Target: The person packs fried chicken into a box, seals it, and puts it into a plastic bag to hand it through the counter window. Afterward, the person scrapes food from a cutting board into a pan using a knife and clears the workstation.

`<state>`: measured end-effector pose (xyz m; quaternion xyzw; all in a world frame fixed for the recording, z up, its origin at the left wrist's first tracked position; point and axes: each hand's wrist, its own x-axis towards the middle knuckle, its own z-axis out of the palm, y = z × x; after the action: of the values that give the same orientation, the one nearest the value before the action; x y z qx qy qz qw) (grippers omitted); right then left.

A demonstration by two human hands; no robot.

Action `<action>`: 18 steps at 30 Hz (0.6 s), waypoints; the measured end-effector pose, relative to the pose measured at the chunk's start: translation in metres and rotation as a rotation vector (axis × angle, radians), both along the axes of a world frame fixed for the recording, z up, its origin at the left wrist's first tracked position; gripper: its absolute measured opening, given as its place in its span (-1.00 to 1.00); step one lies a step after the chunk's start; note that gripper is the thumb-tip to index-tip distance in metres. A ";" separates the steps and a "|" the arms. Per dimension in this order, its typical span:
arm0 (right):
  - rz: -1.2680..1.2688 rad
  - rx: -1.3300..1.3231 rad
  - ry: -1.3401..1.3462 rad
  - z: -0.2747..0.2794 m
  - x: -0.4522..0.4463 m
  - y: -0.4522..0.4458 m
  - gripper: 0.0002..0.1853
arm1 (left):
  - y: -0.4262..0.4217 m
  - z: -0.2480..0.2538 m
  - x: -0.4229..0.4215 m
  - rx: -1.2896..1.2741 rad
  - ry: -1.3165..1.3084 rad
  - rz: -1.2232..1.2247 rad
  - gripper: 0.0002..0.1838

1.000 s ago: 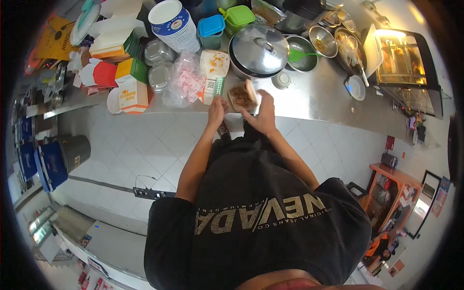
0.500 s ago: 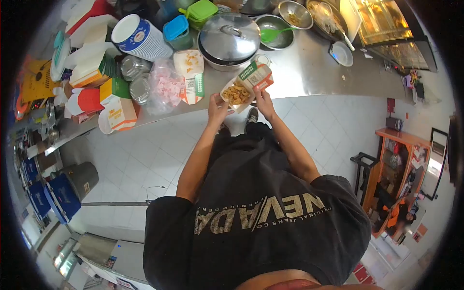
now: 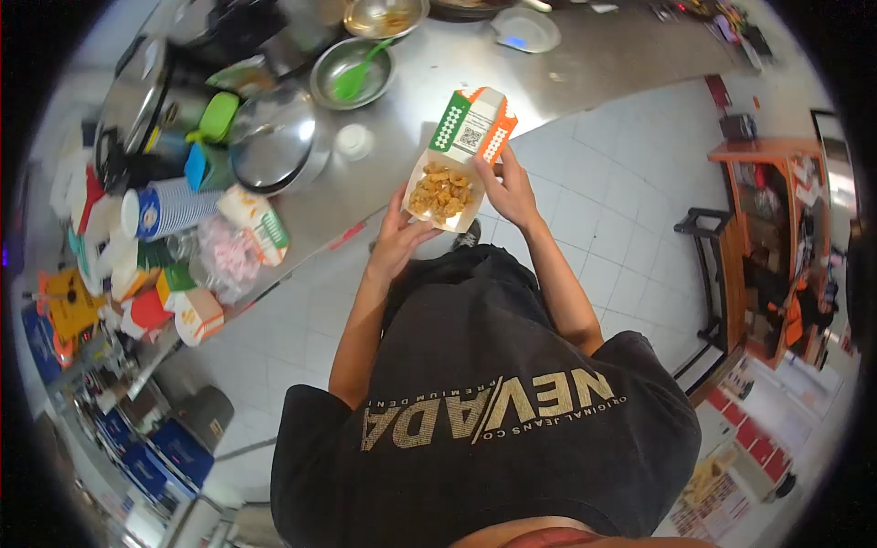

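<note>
An open food box point(image 3: 471, 137) with a green and orange printed lid is held in front of my body, near the counter's edge. Browned pieces of food point(image 3: 440, 192) lie inside it. My left hand point(image 3: 399, 237) grips the lower left side of the box. Around the right side, by the lid's hinge, are the fingers of my right hand point(image 3: 509, 187). Another open box point(image 3: 256, 222) lies on the counter to the left, beside a plastic bag with pink and white contents point(image 3: 227, 258).
The steel counter point(image 3: 603, 68) bears a lidded pot point(image 3: 272, 137), a bowl with a green spoon point(image 3: 354, 75), a white cup point(image 3: 354, 142), stacked paper cups point(image 3: 174, 212) and a plate point(image 3: 527, 30). An orange shelf unit point(image 3: 767, 155) stands at the right.
The box was lifted off the counter and is now held wider open, food facing up. The view has turned, so the counter's objects appear further left.
</note>
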<state>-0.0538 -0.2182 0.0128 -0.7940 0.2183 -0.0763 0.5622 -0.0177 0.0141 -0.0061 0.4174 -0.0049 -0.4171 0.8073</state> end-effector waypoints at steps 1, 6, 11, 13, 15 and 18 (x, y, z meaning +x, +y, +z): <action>-0.028 -0.129 0.035 0.013 -0.006 -0.019 -0.43 | -0.021 0.003 -0.002 -0.017 -0.010 -0.048 -0.12; -0.371 -0.361 0.042 0.051 -0.015 -0.103 -0.50 | -0.132 0.008 -0.004 -0.067 -0.032 -0.217 -0.14; -0.273 -0.210 -0.145 0.062 -0.032 -0.200 -0.58 | -0.232 0.017 0.010 -0.133 0.011 -0.300 -0.21; -0.162 -0.165 -0.222 0.074 -0.039 -0.225 -0.55 | -0.263 0.026 0.019 -0.149 0.035 -0.313 -0.22; -0.126 -0.152 -0.226 0.089 -0.042 -0.246 -0.40 | -0.294 0.035 0.031 -0.149 0.043 -0.337 -0.22; -0.138 -0.216 -0.278 0.094 -0.036 -0.291 -0.37 | -0.344 0.044 0.049 -0.159 0.038 -0.386 -0.23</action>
<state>-0.0898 -0.5095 0.1063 -0.8146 0.1831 -0.2467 0.4920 0.0311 -0.3301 0.0376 0.3360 -0.1026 -0.5701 0.7427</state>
